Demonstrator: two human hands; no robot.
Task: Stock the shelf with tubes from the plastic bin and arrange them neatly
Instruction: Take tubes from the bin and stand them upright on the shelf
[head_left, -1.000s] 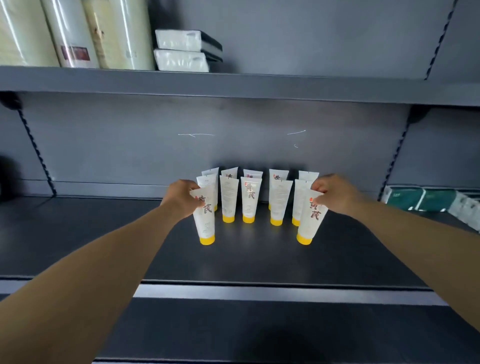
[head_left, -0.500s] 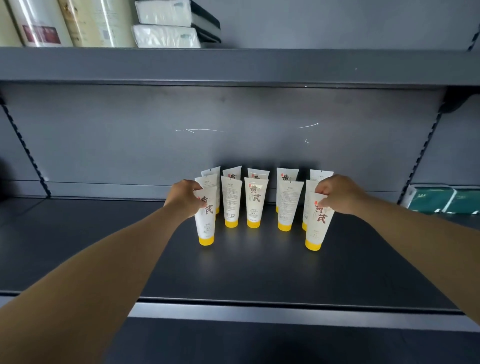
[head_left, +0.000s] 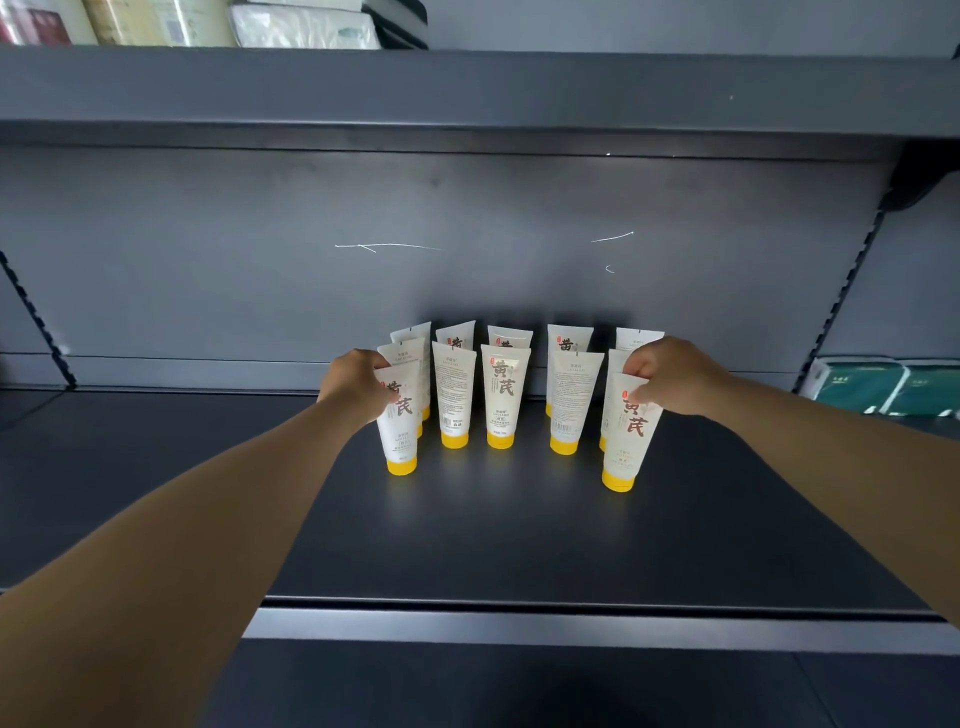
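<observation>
Hands both out over dark grey shelf (head_left: 467, 519), each pinching the crimped top of a white tube with yellow cap. Left grip (head_left: 358, 387) curled round the top of the front-left tube (head_left: 399, 436), standing cap-down on the shelf just below the fingers, red-brown characters facing forward. Right grip (head_left: 670, 376) likewise curled round the top of the front-right tube (head_left: 628, 441), cap down on the shelf, leaning slightly with the cap toward the left grip. Between the two grips, three more tubes in a row set a little further back: back-label tube (head_left: 453, 400) nearest the left grip, printed-front tube (head_left: 503, 397) in the middle, second back-label tube (head_left: 569, 402) nearer the right grip, all upright on their caps and apart from one another. Behind those, against the shelf's back panel (head_left: 467, 218), a further row of tubes (head_left: 569, 340), only the tops showing. Directly behind each grip, more tubes partly hidden by the fingers. Beyond the right grip, well apart toward the shelf's far end, green packets (head_left: 883, 387) lying flat. Above both grips, upper shelf (head_left: 467, 88) with wrapped white packs (head_left: 306, 26) and tall wrapped rolls (head_left: 156, 21) at its edge. White scratch marks (head_left: 389, 246) on the back panel above the left grip. Plastic bin out of view
</observation>
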